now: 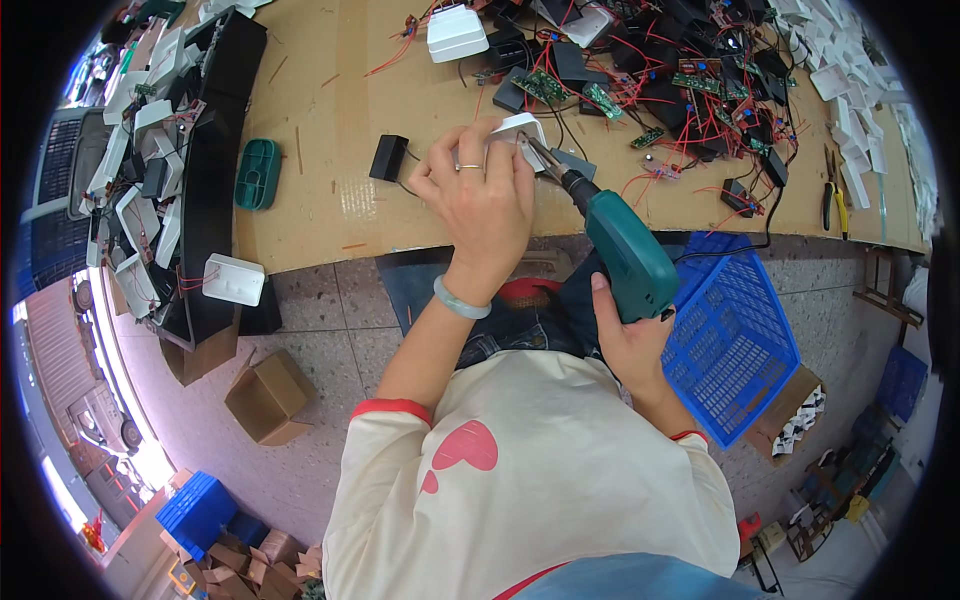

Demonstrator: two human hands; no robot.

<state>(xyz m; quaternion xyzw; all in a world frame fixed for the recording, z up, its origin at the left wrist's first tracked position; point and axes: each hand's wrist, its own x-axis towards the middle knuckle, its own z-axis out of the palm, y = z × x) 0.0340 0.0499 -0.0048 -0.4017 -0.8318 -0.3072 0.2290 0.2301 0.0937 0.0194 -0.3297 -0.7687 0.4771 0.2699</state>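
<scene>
My right hand (633, 345) grips the handle of a green electric screwdriver (630, 250) with a black cord. Its bit points up and left into a small white plastic housing (518, 128) on the table. The fingers of my left hand (480, 190) are closed on that housing at its left side and hide part of it. Just left of this hand lies a black rectangular box (388, 157) with a wire. Further left stands a green compartment tray (258, 174); I cannot make out what is in it.
A tangle of circuit boards, red wires and black cases (680, 90) covers the table's back right. Pliers (835, 205) lie near the right edge. A black bin (215, 150) of white housings stands left. Below are a blue crate (735, 340) and an open carton (270, 397).
</scene>
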